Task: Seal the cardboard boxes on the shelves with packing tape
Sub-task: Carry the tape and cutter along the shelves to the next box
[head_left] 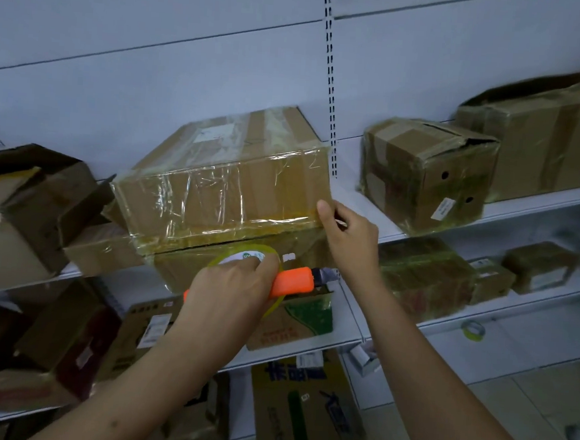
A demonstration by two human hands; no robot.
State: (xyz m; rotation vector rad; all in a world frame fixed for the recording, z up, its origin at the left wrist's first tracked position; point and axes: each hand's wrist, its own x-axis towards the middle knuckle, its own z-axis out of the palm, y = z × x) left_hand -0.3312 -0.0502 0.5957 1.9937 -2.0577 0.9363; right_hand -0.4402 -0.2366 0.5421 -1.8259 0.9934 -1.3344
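Pale wall panels (192,24), slotted upright (329,78), white shelving (540,206), tiled floor (523,401).

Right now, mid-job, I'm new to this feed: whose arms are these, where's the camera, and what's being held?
There is no machine: a person's bare arms, filmed from one wide-angle camera on their head, looking down at white metal shelves. The left hand grips a roll of clear yellowish packing tape together with an orange utility knife, blade out. The right hand presses the corner of a large tape-wrapped brown cardboard box. A smaller dented cardboard box sits to the right.
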